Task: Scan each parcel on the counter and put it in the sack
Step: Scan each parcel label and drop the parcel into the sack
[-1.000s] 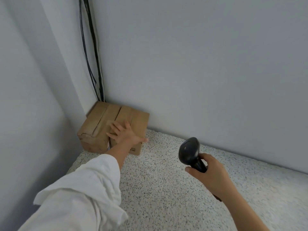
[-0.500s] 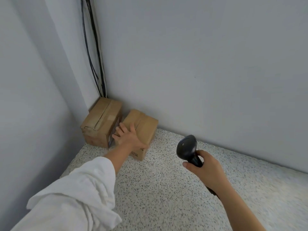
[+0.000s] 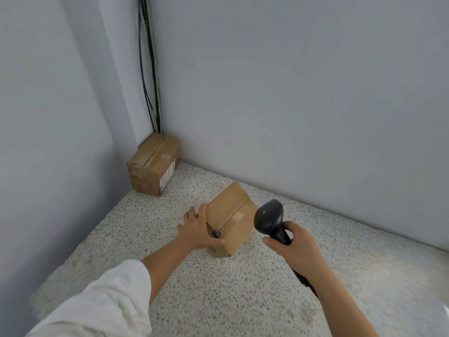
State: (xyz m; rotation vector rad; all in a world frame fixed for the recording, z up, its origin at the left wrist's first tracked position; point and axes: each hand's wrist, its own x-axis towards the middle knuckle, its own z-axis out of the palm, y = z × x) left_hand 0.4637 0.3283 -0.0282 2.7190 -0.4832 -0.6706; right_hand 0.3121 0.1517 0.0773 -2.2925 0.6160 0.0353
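A small brown cardboard parcel point(image 3: 230, 217) sits tilted on the speckled counter point(image 3: 218, 300) in the middle of the view. My left hand point(image 3: 196, 229) grips its left side, thumb on the near face and fingers behind it. My right hand point(image 3: 296, 246) holds a black handheld scanner point(image 3: 271, 220) just right of the parcel, its head beside the parcel's top. A second, larger cardboard parcel point(image 3: 153, 164) with a white label on its right side stands in the far corner. No sack is in view.
Grey walls point(image 3: 291, 93) close the counter at the back and on the left. Black cables point(image 3: 148, 69) run down the corner behind the far parcel. The counter stretches to the right and toward me.
My left hand has pulled the small parcel away from the corner parcel, toward me and to the right. The scanner in my right hand now sits beside it.
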